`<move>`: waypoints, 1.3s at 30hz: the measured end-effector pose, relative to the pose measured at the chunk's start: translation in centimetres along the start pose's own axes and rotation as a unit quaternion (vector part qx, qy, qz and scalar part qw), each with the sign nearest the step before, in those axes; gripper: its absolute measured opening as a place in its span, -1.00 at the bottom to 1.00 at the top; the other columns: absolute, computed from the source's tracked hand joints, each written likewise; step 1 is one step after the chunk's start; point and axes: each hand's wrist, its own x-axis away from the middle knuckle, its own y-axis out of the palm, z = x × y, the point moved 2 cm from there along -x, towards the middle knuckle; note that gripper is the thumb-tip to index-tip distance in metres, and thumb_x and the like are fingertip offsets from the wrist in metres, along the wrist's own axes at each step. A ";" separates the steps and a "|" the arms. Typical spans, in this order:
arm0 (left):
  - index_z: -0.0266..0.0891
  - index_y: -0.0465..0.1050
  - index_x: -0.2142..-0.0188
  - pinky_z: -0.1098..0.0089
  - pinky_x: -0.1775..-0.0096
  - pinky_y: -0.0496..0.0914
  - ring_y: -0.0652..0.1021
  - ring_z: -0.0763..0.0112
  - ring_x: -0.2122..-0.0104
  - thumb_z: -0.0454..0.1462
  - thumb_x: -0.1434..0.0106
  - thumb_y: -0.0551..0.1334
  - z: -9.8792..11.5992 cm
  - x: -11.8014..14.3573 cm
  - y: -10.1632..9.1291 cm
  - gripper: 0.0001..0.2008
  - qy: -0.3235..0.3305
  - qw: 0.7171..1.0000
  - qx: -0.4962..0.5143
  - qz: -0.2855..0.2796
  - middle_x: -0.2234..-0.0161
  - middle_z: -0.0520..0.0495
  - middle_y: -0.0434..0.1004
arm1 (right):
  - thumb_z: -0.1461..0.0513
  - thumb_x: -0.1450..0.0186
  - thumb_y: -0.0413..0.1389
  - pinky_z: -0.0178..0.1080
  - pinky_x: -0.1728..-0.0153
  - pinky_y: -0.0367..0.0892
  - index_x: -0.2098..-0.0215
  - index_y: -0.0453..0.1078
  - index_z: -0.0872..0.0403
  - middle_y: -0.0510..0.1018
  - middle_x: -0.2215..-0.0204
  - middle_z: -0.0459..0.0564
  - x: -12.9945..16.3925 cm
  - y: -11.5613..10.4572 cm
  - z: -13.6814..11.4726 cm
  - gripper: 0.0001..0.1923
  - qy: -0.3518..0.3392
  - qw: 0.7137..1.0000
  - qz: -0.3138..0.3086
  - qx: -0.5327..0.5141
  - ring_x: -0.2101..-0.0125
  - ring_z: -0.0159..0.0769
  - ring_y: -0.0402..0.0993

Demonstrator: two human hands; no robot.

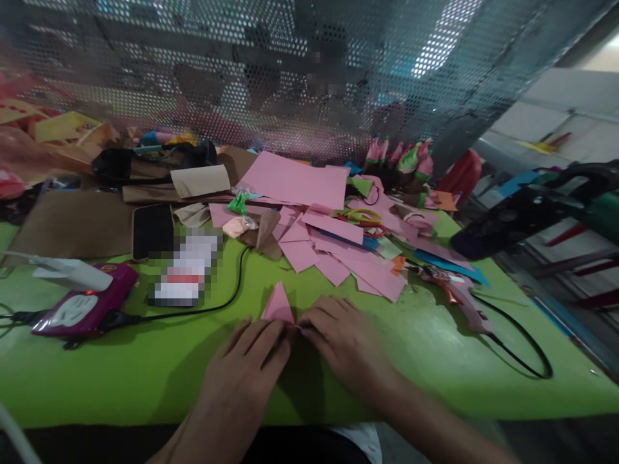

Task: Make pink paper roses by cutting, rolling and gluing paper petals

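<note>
A small piece of pink paper (278, 304), folded to a point at the top, is at the front middle of the green table. My left hand (251, 357) lies over its lower left part, with fingers closed on its bottom edge. At the lower right corner, my right hand (341, 335) pinches the paper between thumb and fingers. Both hands hide the lower part of the fold. Just beyond them lies a loose pile of pink paper pieces (333, 258).
On the left are a purple power strip (87, 303) with a charger, a black phone (153, 231) and a black cable (213, 311). To the right lie a pink glue gun (467, 299) and a dark bottle (503, 216). Yellow-handled scissors (362, 216) rest among the papers. A perforated metal panel (271, 84) stands behind.
</note>
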 end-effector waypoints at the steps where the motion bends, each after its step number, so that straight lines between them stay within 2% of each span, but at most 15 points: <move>1: -0.28 0.46 0.02 0.10 0.04 0.44 0.55 0.18 0.10 -0.52 -0.22 0.02 0.0 0.0 0.0 -0.58 0.000 1.000 -0.003 -0.009 0.04 -0.11 0.58 | 0.32 -0.31 0.15 -0.22 0.30 0.20 0.33 0.46 0.07 0.49 0.39 -0.05 0.0 0.0 0.0 -0.93 -0.002 1.000 0.001 0.001 0.34 -0.26 0.37; 8: -0.29 0.41 -0.06 0.08 -0.05 0.34 0.52 0.22 0.04 -0.52 -0.24 0.00 0.1 -0.1 0.1 -0.55 -0.003 0.998 -0.024 -0.053 -0.02 -0.05 0.56 | 0.33 -0.31 0.13 -0.21 0.31 0.18 0.32 0.47 0.06 0.49 0.41 -0.06 0.0 0.2 0.1 -0.91 -0.037 0.999 0.021 0.015 0.36 -0.26 0.36; 14: -0.30 0.40 -0.06 0.00 -0.06 0.28 0.50 0.20 0.02 -0.49 -0.27 -0.01 0.2 -0.1 0.3 -0.57 -0.002 0.997 -0.037 -0.064 -0.03 -0.05 0.55 | 0.34 -0.29 0.14 -0.20 0.34 0.17 0.28 0.49 0.05 0.50 0.42 -0.06 0.2 0.3 0.4 -0.90 -0.080 0.995 0.034 0.059 0.38 -0.24 0.35; 20: -0.25 0.39 -0.09 0.03 -0.03 0.29 0.48 0.21 0.00 -0.47 -0.28 0.03 0.0 -0.6 0.3 -0.58 -0.028 0.995 -0.039 -0.093 -0.06 -0.03 0.53 | 0.32 -0.31 0.12 -0.20 0.25 0.28 0.16 0.50 0.03 0.54 0.32 -0.01 0.4 0.1 0.7 -0.83 -0.061 0.997 0.031 0.029 0.30 -0.23 0.40; 25: -0.27 0.34 -0.13 0.05 0.00 0.30 0.46 0.20 -0.02 -0.46 -0.31 0.04 -0.2 -1.1 0.5 -0.58 -0.020 0.994 -0.053 -0.089 -0.06 -0.04 0.52 | 0.35 -0.31 0.10 -0.16 0.19 0.36 0.06 0.49 0.01 0.56 0.22 0.01 0.5 -0.1 1.3 -0.73 -0.026 0.999 0.024 -0.019 0.21 -0.20 0.43; 29: -0.22 0.38 -0.10 0.07 -0.02 0.29 0.46 0.22 -0.02 -0.36 -0.36 0.07 -0.2 -1.4 0.5 -0.65 -0.028 0.995 -0.057 -0.081 -0.05 -0.03 0.52 | 0.34 -0.33 0.07 -0.15 0.17 0.39 0.03 0.47 -0.01 0.56 0.19 0.02 0.9 -0.4 1.6 -0.71 -0.010 0.998 0.037 -0.044 0.19 -0.21 0.44; 33: -0.19 0.44 -0.04 0.07 -0.04 0.28 0.47 0.19 -0.03 -0.30 -0.35 0.12 -0.3 -1.7 0.1 -0.71 -0.037 0.995 -0.042 -0.083 -0.05 -0.04 0.52 | 0.33 -0.34 0.05 -0.13 0.17 0.38 -0.03 0.43 -0.03 0.58 0.18 0.01 1.5 -0.8 1.2 -0.67 -0.036 0.997 0.059 -0.026 0.20 -0.22 0.45; 39: -0.21 0.42 -0.06 0.03 -0.03 0.27 0.46 0.14 -0.05 -0.31 -0.36 0.07 -0.8 -2.1 0.0 -0.68 -0.034 0.996 -0.038 -0.070 -0.07 -0.06 0.51 | 0.37 -0.32 0.03 -0.07 0.08 0.37 -0.10 0.37 0.06 0.56 0.03 0.04 1.7 -0.3 0.1 -0.62 -0.066 0.997 0.032 -0.002 0.10 -0.18 0.45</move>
